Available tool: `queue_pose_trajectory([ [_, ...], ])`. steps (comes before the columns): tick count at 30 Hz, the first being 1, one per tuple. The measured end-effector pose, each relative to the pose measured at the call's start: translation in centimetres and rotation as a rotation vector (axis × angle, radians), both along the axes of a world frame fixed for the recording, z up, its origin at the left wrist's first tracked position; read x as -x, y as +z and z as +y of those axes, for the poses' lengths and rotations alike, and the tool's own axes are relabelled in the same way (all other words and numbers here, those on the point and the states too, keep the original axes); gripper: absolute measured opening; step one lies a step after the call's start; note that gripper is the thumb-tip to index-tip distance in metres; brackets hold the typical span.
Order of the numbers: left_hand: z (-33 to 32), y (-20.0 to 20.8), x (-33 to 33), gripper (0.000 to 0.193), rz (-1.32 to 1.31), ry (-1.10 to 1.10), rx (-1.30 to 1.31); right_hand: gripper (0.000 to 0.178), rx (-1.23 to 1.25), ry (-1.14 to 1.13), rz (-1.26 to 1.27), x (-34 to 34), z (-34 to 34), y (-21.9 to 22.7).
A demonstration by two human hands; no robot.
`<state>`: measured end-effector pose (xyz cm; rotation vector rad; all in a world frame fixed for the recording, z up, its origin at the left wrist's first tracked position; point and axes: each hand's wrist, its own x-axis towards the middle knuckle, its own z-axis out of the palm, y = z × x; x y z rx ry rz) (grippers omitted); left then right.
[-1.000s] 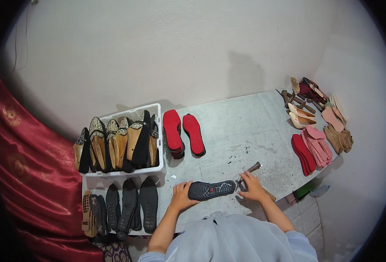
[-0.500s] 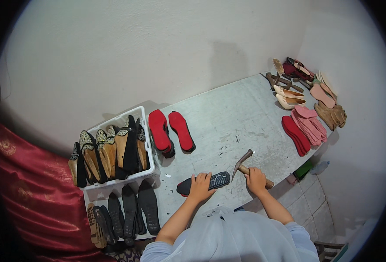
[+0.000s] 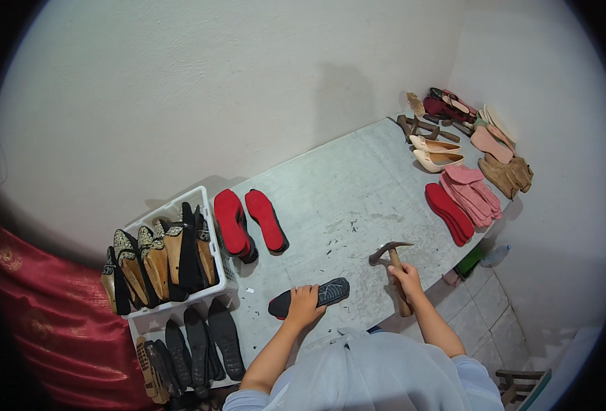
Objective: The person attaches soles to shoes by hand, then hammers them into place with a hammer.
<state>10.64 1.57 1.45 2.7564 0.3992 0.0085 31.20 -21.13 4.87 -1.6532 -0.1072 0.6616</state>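
A black shoe sole (image 3: 334, 291) with a pale-lined tread lies on the table, a bit of red showing under its left end. My left hand (image 3: 305, 305) presses down across the middle of this sole, its fingers bent over the far edge. To the right, my right hand (image 3: 404, 279) is wrapped round the wooden handle of a hammer (image 3: 396, 255). The hammer's dark metal head points away from me, apart from the sole.
At left stands a white plastic basket (image 3: 215, 257) of black shoes on wooden lasts, with several dark soles (image 3: 225, 339) before it. Red-topped soles (image 3: 267, 220) lie beside the basket. Cream shoes (image 3: 438, 160), red insoles (image 3: 448, 214) and pink pieces (image 3: 473, 195) crowd the table's right end.
My right hand has turned the hammer, so its head has swung away from the sole's right end. My left hand stays on the sole. The whole view has shifted slightly.
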Motion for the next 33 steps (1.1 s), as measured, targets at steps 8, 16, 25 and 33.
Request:
queue_pose_trajectory([
  [8, -4.1, 0.0, -4.7, 0.066, -0.019, 0.021, 0.027, 0.025, 0.016, 0.045, -0.136, -0.4, -3.5, -1.4],
  [16, -4.9, 1.2, -4.8, 0.077, -0.018, -0.010, 0.004, 0.049, 0.344, 0.159, -0.451, 1.4, -3.3, 1.9],
  [25, -5.4, -0.3, -4.8, 0.045, -0.144, -0.095, -0.122, 0.039, 0.550, 0.322, -0.700, 5.0, -2.2, 1.6],
  [33, -5.5, -1.4, -4.6, 0.050, -0.155, -0.050, -0.090, 0.040, 0.519, 0.263, -0.597, 5.4, -2.1, 1.5],
])
